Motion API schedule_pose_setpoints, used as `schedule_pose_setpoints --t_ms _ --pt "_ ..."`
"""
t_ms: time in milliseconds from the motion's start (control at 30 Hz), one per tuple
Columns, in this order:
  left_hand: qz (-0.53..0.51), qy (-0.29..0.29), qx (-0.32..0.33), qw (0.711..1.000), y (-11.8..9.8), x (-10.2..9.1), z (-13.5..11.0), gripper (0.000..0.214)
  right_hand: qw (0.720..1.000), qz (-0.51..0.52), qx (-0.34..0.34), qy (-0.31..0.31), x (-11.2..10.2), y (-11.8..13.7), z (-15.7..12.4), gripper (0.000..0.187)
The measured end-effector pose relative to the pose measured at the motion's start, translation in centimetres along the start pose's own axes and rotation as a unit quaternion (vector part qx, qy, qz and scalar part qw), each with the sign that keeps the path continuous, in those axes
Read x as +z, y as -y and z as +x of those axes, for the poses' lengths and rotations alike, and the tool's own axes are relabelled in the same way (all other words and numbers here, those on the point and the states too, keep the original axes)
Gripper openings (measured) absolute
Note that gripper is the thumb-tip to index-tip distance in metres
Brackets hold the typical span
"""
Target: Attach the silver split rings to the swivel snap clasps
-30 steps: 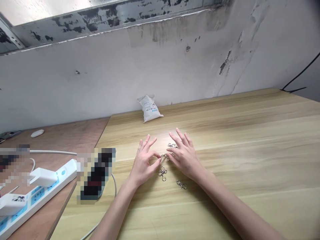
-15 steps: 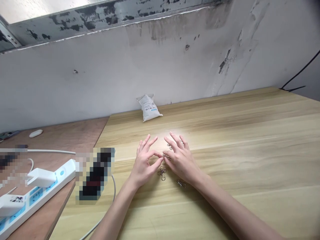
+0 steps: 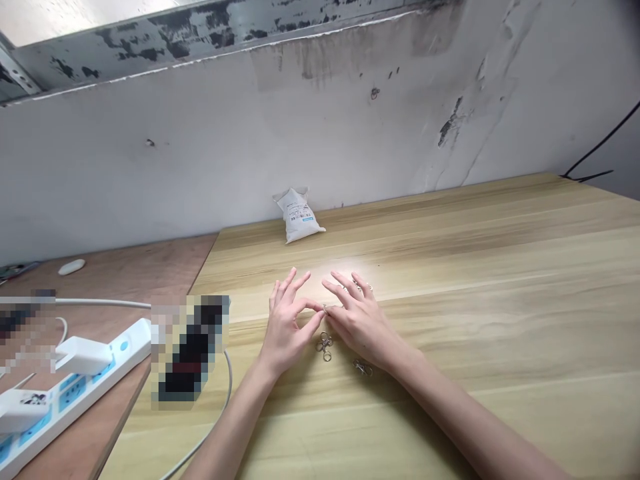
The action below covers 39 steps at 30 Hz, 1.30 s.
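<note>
My left hand [image 3: 290,327] is closed in a pinch, thumb and forefinger tips on a small metal ring [image 3: 325,309]; its other fingers are raised. From the other side, my right hand [image 3: 363,320] grips the same ring with thumb and forefinger, its remaining fingers stretched forward. Just below the fingertips lie several metal key rings [image 3: 327,355] bunched together on the table. Near the right wrist rests a metal clasp with a ring [image 3: 362,367]. More small metal pieces [image 3: 358,285] show partly behind the right fingers.
A white labelled packet [image 3: 301,217] stands by the wall on the wooden table [image 3: 475,280]. To the left, a pixelated dark object [image 3: 187,353] lies near a pale cable [image 3: 229,373]. A power strip [image 3: 125,347] with plugged-in chargers is on the browner table.
The fingertips of both hands have shifted slightly left and stay together at the ring. The right hand's outer fingers have tilted left and lowered. The loose rings have not moved.
</note>
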<state>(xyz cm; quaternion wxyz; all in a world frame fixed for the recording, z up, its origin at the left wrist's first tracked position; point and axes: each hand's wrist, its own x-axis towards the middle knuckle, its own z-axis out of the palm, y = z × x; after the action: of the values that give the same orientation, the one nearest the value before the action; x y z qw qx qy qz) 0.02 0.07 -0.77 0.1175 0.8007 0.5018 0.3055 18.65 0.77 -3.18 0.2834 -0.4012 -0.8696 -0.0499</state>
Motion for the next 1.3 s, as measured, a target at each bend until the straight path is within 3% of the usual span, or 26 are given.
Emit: schedule_pose_setpoints --t_ms 400,567,1033,1300 --pt "-0.003 0.042 0.024 0.999 0.8 -0.1 0.2 0.009 0.999 -0.001 -0.009 0.035 0.2 -0.6 -0.3 0.018" --pt "-0.016 0.046 0.002 0.999 1.0 -0.2 0.3 0.011 0.999 0.011 -0.013 0.043 0.1 -0.7 -0.3 0.019" --pt "-0.013 0.052 0.023 0.998 1.0 -0.2 0.3 0.007 0.999 0.025 -0.007 0.043 -0.3 -0.6 -0.2 0.024" --pt "0.053 0.059 0.062 0.995 1.2 -0.4 0.1 0.011 0.998 0.032 -0.009 0.055 -0.5 -0.6 -0.2 0.024"
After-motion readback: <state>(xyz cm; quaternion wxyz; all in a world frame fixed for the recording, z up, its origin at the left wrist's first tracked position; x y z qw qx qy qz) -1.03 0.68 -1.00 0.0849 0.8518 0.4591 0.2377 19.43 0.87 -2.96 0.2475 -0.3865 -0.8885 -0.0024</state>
